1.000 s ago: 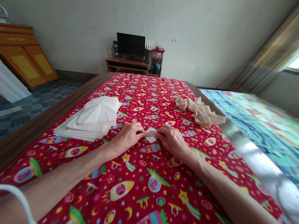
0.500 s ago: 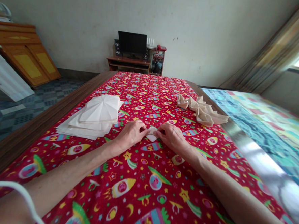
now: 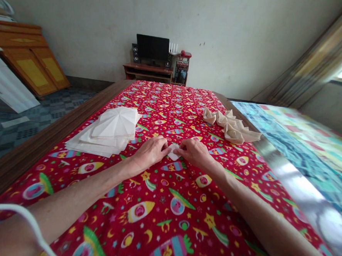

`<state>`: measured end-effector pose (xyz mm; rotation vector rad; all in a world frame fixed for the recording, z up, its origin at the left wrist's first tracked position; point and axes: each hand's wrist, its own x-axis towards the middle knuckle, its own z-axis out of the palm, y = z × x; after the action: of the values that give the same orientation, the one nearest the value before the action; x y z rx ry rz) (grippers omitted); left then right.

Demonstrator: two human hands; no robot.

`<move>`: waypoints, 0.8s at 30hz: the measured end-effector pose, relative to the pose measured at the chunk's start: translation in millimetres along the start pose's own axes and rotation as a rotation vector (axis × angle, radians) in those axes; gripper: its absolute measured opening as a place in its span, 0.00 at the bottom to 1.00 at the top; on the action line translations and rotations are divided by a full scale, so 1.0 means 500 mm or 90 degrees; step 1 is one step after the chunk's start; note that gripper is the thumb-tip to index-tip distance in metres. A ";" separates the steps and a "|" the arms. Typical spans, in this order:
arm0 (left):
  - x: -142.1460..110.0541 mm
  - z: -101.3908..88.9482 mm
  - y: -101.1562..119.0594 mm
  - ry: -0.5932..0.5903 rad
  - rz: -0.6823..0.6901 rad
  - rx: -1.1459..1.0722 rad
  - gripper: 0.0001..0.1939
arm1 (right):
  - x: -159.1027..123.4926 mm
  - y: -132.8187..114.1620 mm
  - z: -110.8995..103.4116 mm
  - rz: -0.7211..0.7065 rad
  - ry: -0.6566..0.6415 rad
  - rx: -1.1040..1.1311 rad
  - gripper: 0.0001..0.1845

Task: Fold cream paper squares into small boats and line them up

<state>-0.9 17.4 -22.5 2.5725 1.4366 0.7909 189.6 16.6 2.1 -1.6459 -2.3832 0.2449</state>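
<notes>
Between my two hands, at the middle of the table, is a small folded piece of white paper point(image 3: 174, 153). My left hand point(image 3: 153, 150) pinches its left side with thumb and fingers together. My right hand point(image 3: 195, 152) grips its right side, the thumb pressing on the paper. Part of the paper is hidden under the fingers. To the left lies a stack of creased white paper sheets point(image 3: 116, 126), the top one with folds fanning out from a point. Several folded, pointed paper shapes point(image 3: 233, 128) sit together on the right.
A red patterned cloth point(image 3: 141, 226) covers the table, whose brown edge point(image 3: 42, 147) shows at left. A white cable point(image 3: 23, 213) crosses near my left forearm. A bed with a bright cover point(image 3: 308, 152) stands at right, and a monitor point(image 3: 152, 47) at the far wall.
Both hands stay on the folded paper with only slight finger movement. The right thumb has shifted a little left over it. The view has tilted slightly.
</notes>
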 end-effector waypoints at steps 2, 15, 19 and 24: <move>-0.002 -0.003 0.000 -0.004 -0.004 -0.003 0.11 | 0.001 0.002 -0.005 -0.016 -0.008 0.010 0.14; 0.005 0.002 -0.010 -0.006 -0.017 -0.051 0.13 | 0.002 0.014 -0.002 -0.014 -0.006 0.038 0.15; 0.004 -0.004 -0.014 -0.017 -0.027 -0.046 0.12 | -0.004 0.021 -0.008 -0.016 0.000 0.018 0.13; -0.003 -0.015 -0.033 -0.032 -0.058 -0.015 0.13 | -0.007 0.028 -0.006 0.003 -0.011 0.015 0.12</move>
<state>-18.0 24.0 -21.8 2.4716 1.5087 0.7201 204.3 18.3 0.7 -1.6450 -2.3798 0.2880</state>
